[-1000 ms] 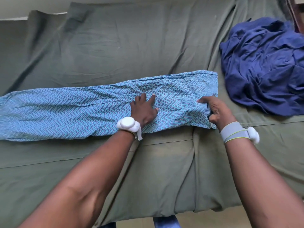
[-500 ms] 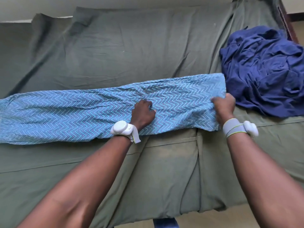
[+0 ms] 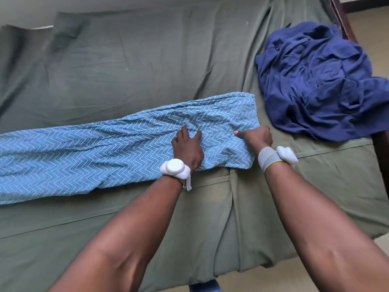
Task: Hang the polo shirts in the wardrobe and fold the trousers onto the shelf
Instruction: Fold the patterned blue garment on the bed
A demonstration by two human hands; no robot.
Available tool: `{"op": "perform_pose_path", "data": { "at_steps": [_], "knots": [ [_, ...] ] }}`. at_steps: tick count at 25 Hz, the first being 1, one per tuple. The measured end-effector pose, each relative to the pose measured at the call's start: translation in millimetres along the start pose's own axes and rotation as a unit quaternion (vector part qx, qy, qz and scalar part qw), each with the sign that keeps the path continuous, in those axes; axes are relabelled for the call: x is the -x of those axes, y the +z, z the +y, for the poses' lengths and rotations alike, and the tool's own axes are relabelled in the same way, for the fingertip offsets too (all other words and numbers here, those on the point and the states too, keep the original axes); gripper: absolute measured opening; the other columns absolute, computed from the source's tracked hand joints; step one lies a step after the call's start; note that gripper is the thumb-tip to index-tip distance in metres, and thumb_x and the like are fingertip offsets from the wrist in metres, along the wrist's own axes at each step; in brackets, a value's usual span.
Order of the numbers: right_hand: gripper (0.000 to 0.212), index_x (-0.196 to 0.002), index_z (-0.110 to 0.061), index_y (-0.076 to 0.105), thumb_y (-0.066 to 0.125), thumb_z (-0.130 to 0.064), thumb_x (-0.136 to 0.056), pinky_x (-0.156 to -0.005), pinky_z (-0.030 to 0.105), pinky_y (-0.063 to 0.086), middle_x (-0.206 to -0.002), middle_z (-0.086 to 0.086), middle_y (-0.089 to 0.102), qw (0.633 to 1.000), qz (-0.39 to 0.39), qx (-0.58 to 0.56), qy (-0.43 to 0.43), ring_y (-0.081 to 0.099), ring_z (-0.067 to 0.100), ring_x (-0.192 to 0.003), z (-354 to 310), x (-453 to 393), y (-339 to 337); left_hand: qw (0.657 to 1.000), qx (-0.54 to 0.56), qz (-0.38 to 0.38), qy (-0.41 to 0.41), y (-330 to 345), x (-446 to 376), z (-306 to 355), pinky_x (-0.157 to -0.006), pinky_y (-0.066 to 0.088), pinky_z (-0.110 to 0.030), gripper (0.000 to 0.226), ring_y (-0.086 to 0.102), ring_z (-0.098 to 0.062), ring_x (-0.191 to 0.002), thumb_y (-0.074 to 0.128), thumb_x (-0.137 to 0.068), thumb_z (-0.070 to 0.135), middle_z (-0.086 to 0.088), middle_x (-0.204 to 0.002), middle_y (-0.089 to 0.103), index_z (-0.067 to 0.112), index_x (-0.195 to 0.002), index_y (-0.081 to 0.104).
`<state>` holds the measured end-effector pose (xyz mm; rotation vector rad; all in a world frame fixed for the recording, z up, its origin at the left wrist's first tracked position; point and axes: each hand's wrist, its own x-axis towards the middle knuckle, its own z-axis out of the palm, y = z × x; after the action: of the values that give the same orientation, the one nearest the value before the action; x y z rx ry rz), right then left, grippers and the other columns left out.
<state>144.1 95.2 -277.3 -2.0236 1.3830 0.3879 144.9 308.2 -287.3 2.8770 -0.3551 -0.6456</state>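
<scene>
Trousers (image 3: 117, 150) with a blue zigzag print lie flat in a long band across the middle of the frame, from the left edge to right of centre, on a green bed sheet (image 3: 126, 66). On them, the left hand (image 3: 187, 147) now has its fingers spread and straight, pressing the cloth; half a second ago they were curled. The right hand (image 3: 257, 137) has its fingers curled and grips the waist end of the trousers, with the thumb pointing left on top; it now sits more on the cloth than before. Both wrists wear a white device on a band. A dark blue garment (image 3: 320, 81) lies crumpled in the upper right of the frame, near the waist end, apart from it
</scene>
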Motion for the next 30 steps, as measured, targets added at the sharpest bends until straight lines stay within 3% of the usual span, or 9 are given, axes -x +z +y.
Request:
{"op": "perform_pose_path", "data": {
  "at_steps": [3, 7, 11, 15, 18, 20, 24, 27, 30],
  "knots": [
    [0.092, -0.103, -0.004, 0.066, 0.089, -0.043, -0.022, -0.084, 0.041, 0.058, -0.103, 0.005, 0.073, 0.992, -0.085, -0.092, 0.001, 0.071, 0.022, -0.092, 17.7, -24.4, 16.8, 0.999, -0.030, -0.020, 0.009, -4.6, -1.9, 0.3, -0.103, 0.030, -0.049, 0.060, 0.027, -0.039, -0.132, 0.056, -0.089, 0.036, -0.022, -0.147, 0.026, 0.027, -0.145, 0.037],
    [0.045, -0.094, 0.003, 0.070, 0.081, -0.003, -0.051, -0.078, 0.057, 0.057, -0.093, 0.017, 0.074, 0.949, -0.192, -0.249, 0.008, 0.071, 0.035, -0.086, 8.4, 17.5, 11.4, 0.997, -0.048, -0.045, 0.035, -9.0, -2.1, -7.0, -0.106, 0.028, -0.051, 0.064, 0.026, -0.040, -0.133, 0.054, -0.087, 0.044, -0.022, -0.148, 0.024, 0.028, -0.146, 0.034],
    [0.023, -0.094, -0.005, 0.068, 0.068, -0.007, -0.070, -0.066, 0.030, 0.049, -0.083, 0.004, 0.068, 0.968, -0.008, -0.187, -0.165, 0.060, 0.018, -0.073, -13.5, 71.1, -1.9, 0.977, 0.210, -0.038, -0.011, -23.5, -0.1, -25.0, -0.108, 0.032, -0.044, 0.048, 0.039, -0.028, -0.132, 0.059, -0.088, 0.046, -0.013, -0.142, 0.044, 0.023, -0.131, 0.060],
    [0.018, -0.096, -0.013, 0.065, 0.060, -0.011, -0.079, -0.060, 0.032, 0.036, -0.087, 0.013, 0.068, 0.921, 0.079, -0.075, -0.373, 0.059, 0.033, -0.077, -55.5, 164.8, 22.3, 0.670, 0.717, -0.047, -0.186, -50.7, 9.7, -69.3, -0.070, 0.048, -0.031, 0.045, 0.063, -0.020, -0.086, 0.051, -0.095, 0.052, -0.007, -0.097, 0.067, 0.012, -0.107, 0.067],
    [0.039, -0.120, -0.021, 0.061, 0.064, -0.026, -0.081, -0.078, 0.035, 0.049, -0.115, 0.010, 0.066, 0.900, -0.116, 0.041, -0.418, 0.061, 0.033, -0.103, -78.7, 218.3, 79.3, 0.513, 0.829, -0.018, -0.221, -50.3, 20.1, -117.7, -0.077, 0.055, -0.036, 0.058, 0.064, -0.021, -0.086, 0.045, -0.092, 0.064, -0.010, -0.107, 0.065, 0.012, -0.113, 0.062],
    [0.056, -0.136, -0.017, 0.051, 0.066, -0.034, -0.085, -0.098, 0.036, 0.045, -0.136, 0.010, 0.055, 0.881, -0.269, 0.111, -0.374, 0.053, 0.029, -0.123, -79.2, 235.0, 108.8, 0.477, 0.851, 0.008, -0.219, -48.1, 34.2, -137.2, -0.091, 0.054, -0.040, 0.054, 0.067, -0.021, -0.097, 0.052, -0.092, 0.059, -0.009, -0.121, 0.066, 0.013, -0.116, 0.068],
    [0.041, -0.127, -0.010, 0.059, 0.063, -0.020, -0.088, -0.099, 0.033, 0.044, -0.128, 0.009, 0.060, 0.924, -0.184, -0.043, -0.332, 0.058, 0.025, -0.115, -53.4, 223.9, 122.1, 0.571, 0.794, 0.000, -0.210, -46.5, 52.1, -149.3, -0.068, 0.059, -0.042, 0.016, 0.071, -0.031, -0.088, 0.065, -0.092, 0.015, -0.013, -0.103, 0.072, 0.012, -0.107, 0.068],
    [0.045, -0.122, -0.006, 0.054, 0.066, -0.027, -0.084, -0.099, 0.040, 0.038, -0.128, 0.015, 0.052, 0.970, 0.024, 0.009, -0.241, 0.049, 0.034, -0.120, -28.9, 179.2, 113.3, 0.758, 0.608, 0.097, -0.214, -33.5, 40.9, -158.4, -0.083, 0.057, -0.044, 0.040, 0.068, -0.030, -0.096, 0.069, -0.076, -0.002, -0.008, -0.105, 0.071, 0.013, -0.113, 0.062],
    [0.054, -0.119, -0.004, 0.047, 0.074, -0.031, -0.080, -0.093, 0.039, 0.041, -0.126, 0.018, 0.052, 0.985, -0.062, 0.037, -0.157, 0.050, 0.036, -0.118, -4.3, 148.7, 108.4, 0.872, 0.385, 0.207, -0.220, -30.0, 35.9, -152.9, -0.094, 0.047, -0.036, 0.050, 0.058, -0.030, -0.113, 0.060, -0.082, 0.006, -0.010, -0.124, 0.062, 0.015, -0.131, 0.053]
  ]
}}
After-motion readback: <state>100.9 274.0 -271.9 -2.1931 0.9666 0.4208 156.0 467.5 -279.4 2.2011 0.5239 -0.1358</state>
